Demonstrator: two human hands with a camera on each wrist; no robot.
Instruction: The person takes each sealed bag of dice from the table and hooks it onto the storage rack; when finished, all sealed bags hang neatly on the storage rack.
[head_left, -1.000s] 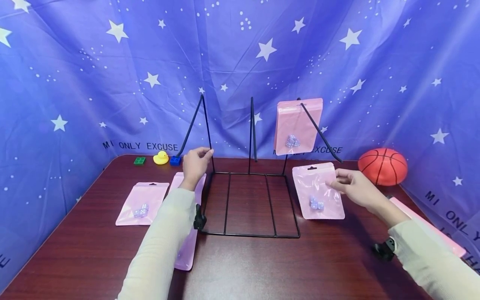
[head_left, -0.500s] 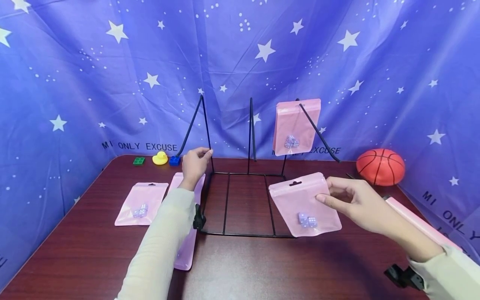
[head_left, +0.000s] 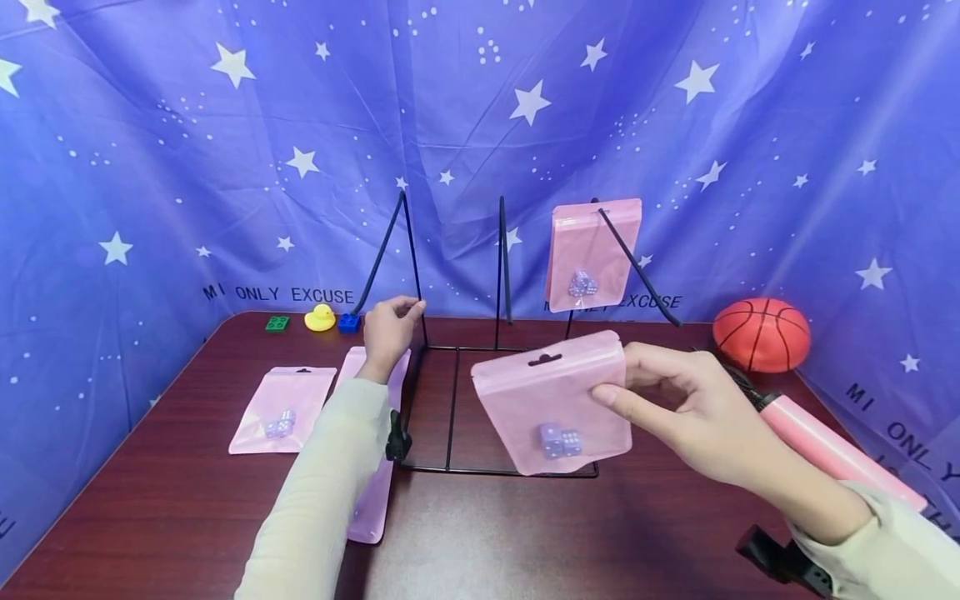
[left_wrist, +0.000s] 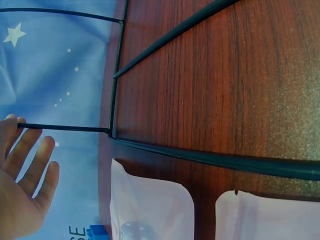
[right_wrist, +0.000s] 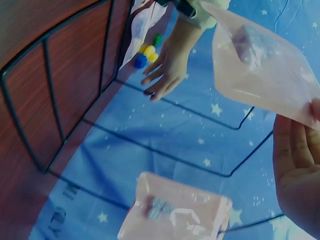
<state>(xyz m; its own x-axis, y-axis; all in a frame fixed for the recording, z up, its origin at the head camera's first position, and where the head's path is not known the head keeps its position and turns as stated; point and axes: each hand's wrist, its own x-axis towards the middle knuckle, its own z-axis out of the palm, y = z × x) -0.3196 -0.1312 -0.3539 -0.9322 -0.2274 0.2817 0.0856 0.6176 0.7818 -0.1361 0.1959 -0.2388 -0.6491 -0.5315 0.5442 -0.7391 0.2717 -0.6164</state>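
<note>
My left hand [head_left: 387,337] pinches the left upright of a black wire display rack [head_left: 452,408] between thumb and fingers; the left wrist view shows its other fingers spread. My right hand [head_left: 697,408] grips a pink zip pouch [head_left: 506,408] by its right edge, thumb in front. Purple dice [head_left: 561,442] lie at the pouch's bottom, and a hang hole shows near its top. The pouch is tilted over the right part of the rack's base. Another pink pouch [head_left: 577,250] with dice hangs on the rack's right hook. The left and middle hooks carry nothing.
A flat pink pouch with dice [head_left: 251,425] lies on the table's left; another pouch [head_left: 369,508] is partly hidden under my left forearm. Along the back are a green block [head_left: 277,323], yellow duck [head_left: 320,317] and blue block [head_left: 348,322]. Right: red ball [head_left: 761,335], pink cylinder [head_left: 832,446].
My right hand has carried the pouch leftward from beside the rack to over its base, tilting and bringing it closer. The left hand has stayed on the upright.
</note>
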